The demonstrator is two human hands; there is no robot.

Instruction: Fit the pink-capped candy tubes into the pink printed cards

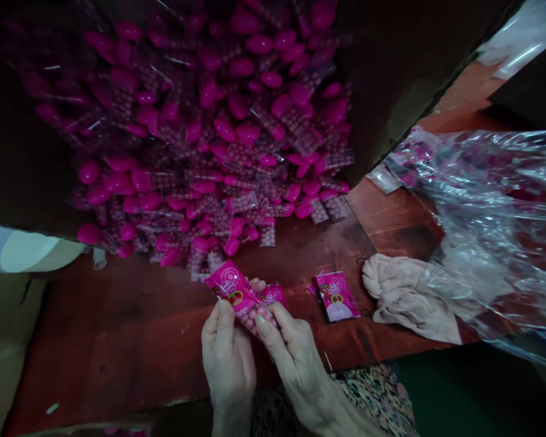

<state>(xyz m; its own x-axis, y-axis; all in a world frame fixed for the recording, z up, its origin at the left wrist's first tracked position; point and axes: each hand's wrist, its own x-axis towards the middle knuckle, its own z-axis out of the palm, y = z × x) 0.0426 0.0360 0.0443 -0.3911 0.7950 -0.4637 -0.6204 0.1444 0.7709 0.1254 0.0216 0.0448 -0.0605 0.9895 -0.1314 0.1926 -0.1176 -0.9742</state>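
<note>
Just in front of the pile, my left hand (230, 346) is closed on the lower edge of a pink printed label sleeve (231, 284). My right hand (293, 349) grips a clear tube of pink candy balls (251, 317), thumb laid along its side. Tube and sleeve meet in line, tilted up to the left; how far one goes into the other I cannot tell. Another pink printed piece (273, 294) shows behind my fingers. To the right lies a small stack of flat pink sleeves (337, 296). Beyond my hands are heaped many candy tubes with pink caps (241, 133).
A dark open box (391, 91) surrounds the heap, which spills onto the reddish wooden table (131, 328). On the right are a crumpled pale cloth (407, 297) and a large clear plastic bag (491, 243) with pink pieces. A whitish round object (31, 250) sits at left.
</note>
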